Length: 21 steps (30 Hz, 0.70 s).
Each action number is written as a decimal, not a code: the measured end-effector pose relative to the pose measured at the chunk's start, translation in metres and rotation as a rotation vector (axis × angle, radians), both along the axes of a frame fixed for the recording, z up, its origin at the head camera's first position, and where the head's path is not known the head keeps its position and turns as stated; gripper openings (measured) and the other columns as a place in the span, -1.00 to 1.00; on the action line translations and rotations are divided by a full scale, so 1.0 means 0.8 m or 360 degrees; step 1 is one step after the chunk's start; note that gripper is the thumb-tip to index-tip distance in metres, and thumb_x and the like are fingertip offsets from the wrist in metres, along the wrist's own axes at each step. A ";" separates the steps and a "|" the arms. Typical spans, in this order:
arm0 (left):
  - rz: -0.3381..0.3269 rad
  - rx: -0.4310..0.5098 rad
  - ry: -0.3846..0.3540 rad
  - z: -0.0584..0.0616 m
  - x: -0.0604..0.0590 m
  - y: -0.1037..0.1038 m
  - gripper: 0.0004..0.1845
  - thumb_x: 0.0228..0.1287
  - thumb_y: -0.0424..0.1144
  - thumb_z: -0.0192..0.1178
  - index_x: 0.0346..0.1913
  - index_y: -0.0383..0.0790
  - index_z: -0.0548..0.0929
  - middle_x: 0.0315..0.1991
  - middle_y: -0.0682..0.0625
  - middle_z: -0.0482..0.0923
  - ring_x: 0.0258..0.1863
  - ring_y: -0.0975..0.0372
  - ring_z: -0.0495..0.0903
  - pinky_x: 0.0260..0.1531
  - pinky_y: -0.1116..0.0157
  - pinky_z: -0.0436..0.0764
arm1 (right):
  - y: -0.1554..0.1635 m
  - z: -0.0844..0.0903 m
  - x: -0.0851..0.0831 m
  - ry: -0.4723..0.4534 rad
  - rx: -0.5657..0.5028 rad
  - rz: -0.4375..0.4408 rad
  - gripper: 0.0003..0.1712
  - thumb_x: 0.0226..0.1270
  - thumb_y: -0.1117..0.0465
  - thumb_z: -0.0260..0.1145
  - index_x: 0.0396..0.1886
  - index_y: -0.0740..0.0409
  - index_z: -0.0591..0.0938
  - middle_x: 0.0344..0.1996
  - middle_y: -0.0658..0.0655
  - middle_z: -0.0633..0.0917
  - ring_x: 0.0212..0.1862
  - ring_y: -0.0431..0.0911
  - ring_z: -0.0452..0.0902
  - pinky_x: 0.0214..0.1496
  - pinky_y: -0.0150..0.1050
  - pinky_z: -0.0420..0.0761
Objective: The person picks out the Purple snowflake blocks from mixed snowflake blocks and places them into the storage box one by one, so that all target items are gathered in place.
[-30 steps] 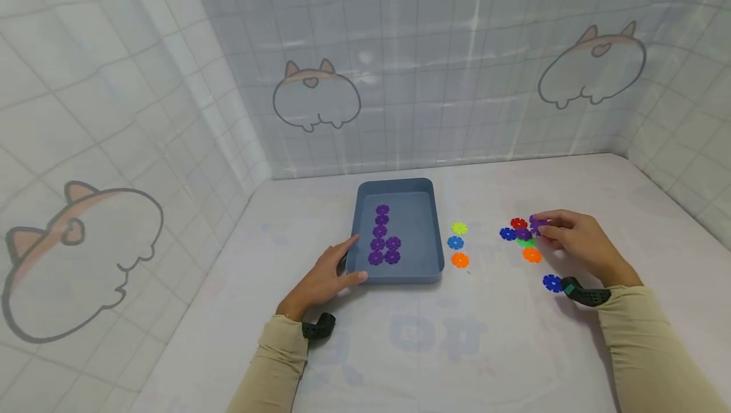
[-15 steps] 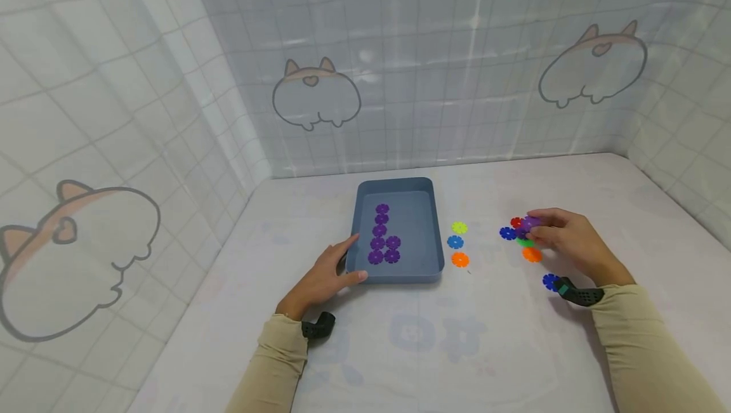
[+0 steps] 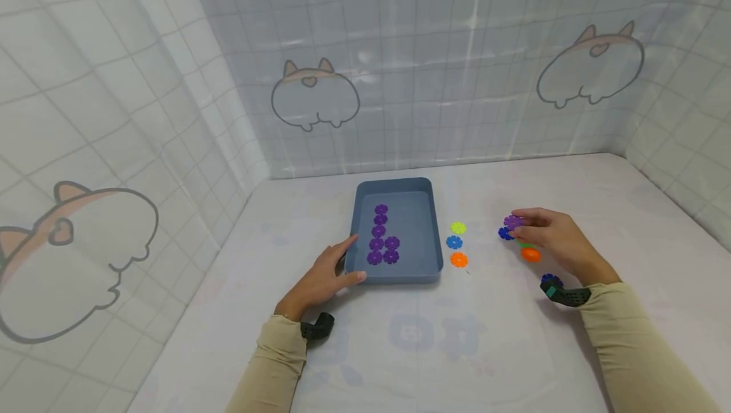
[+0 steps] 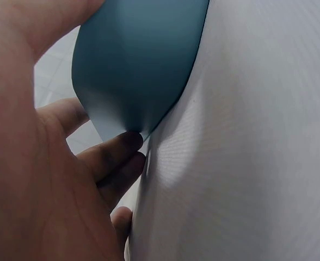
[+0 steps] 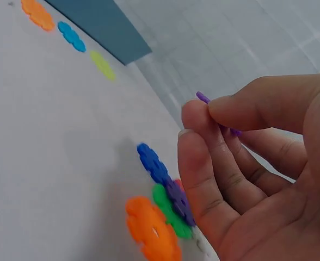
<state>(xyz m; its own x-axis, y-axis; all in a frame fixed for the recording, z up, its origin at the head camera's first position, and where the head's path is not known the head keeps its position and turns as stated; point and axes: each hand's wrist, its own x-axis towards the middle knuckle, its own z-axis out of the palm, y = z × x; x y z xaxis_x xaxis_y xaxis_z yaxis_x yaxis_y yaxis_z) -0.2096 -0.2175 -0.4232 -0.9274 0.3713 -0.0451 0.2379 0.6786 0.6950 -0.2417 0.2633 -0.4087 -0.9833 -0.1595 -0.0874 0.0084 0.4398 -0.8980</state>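
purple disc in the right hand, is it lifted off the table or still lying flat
Lifted. The right hand pinches the purple disc between thumb and fingertips, clear of the table, above the discs lying there.

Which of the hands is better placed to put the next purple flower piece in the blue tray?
The right hand, most likely: it already pinches a purple flower piece above the loose pile. The left hand rests on the blue tray's near corner and holds no piece.
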 end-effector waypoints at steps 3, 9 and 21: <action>0.0001 0.0006 0.0017 0.000 0.001 0.000 -0.08 0.31 0.25 0.24 0.62 0.18 0.05 0.56 -0.05 0.07 0.52 -0.02 0.04 0.41 -0.19 0.08 | -0.008 0.001 -0.003 -0.0015 -0.0058 -0.0002 -0.30 0.43 -0.08 0.33 0.42 0.16 0.43 0.23 0.27 0.52 0.11 -0.01 0.58 0.04 -0.42 0.58; -0.0002 0.0001 -0.0002 -0.003 0.001 0.001 -0.08 0.31 0.27 0.22 0.62 0.20 0.03 0.57 -0.05 0.05 0.53 -0.02 0.04 0.40 -0.20 0.09 | -0.026 0.001 -0.007 -0.0034 -0.0171 0.0050 -0.37 0.45 0.05 0.34 0.38 0.26 0.45 0.16 0.34 0.55 0.06 0.01 0.64 0.03 -0.40 0.61; 0.0005 -0.0009 0.0003 0.003 0.001 0.002 -0.07 0.32 0.24 0.23 0.62 0.14 0.04 0.57 -0.09 0.06 0.52 -0.04 0.04 0.41 -0.19 0.08 | -0.090 0.017 -0.029 0.0012 -0.0290 0.0215 -0.51 0.44 0.27 0.28 0.31 0.29 0.51 0.02 0.33 0.64 0.05 0.19 0.62 0.12 -0.14 0.63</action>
<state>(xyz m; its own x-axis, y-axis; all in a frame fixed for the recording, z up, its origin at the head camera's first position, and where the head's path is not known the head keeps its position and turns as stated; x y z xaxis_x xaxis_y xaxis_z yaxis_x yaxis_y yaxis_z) -0.2087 -0.2156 -0.4212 -0.9286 0.3683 -0.0457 0.2371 0.6834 0.6905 -0.2647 0.1913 -0.3953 -0.9525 -0.3021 -0.0377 -0.0466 0.2671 -0.9625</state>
